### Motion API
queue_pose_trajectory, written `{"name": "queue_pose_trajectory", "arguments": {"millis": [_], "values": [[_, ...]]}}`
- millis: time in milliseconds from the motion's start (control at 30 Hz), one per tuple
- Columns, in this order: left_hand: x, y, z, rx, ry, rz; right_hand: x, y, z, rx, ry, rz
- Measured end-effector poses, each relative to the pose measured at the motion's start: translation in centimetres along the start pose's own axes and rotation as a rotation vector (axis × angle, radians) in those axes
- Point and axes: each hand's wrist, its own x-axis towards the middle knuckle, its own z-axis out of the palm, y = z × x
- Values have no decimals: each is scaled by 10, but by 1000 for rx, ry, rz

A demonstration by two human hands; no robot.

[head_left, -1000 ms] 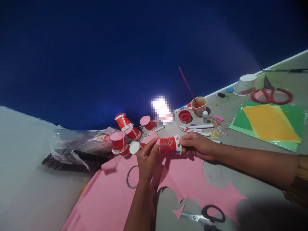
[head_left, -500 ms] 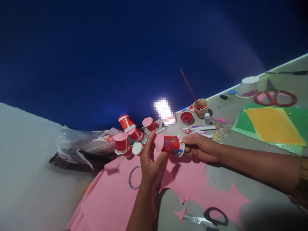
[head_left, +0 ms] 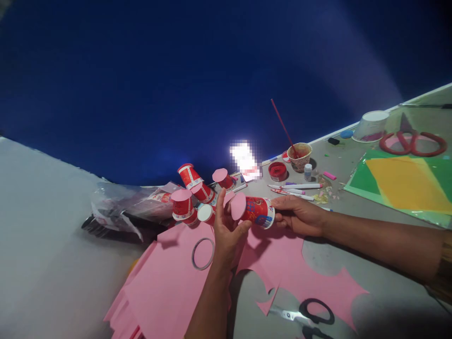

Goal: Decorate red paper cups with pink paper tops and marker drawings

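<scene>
Right hand (head_left: 300, 215): grip pinching red cup (head_left: 260, 212), pink disc (head_left: 238, 206) on; left hand (head_left: 226, 234): grip spread, loose; white-ended cup (head_left: 204, 213): discless.

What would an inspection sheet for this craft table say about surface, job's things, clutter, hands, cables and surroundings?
Surface: grey tabletop, partly covered by cut pink paper.
Job's things: red paper cup held on its side, pink paper disc at its base end; more red cups nearby, several topped with pink discs.
Clutter: black-handled scissors, red-handled scissors, marker pens, tape ring.
Hands: right hand's grip is at the cup's rim; left hand open around the disc, contact unclear.
Cables: nothing seen clearly.
Surroundings: dark blue backdrop; bright pixelated patch at the table's far edge.
</scene>
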Motion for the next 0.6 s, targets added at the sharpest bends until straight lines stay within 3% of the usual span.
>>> {"name": "queue_pose_trajectory", "arguments": {"millis": [133, 233, 333, 467, 600], "values": [[1, 1, 2, 35, 53, -42, 3, 1, -5, -112, 33, 37], [2, -6, -3, 58, 83, -87, 5, -5, -8, -458, 230, 42], [1, -16, -4, 220, 91, -108, 3, -17, -6, -819, 366, -172], [-1, -29, 5, 414, 38, -65, -2, -26, 0, -1028, 314, -520], [0, -38, 11, 413, -27, -62, -3, -21, 0, -1151, 313, -619]]}}
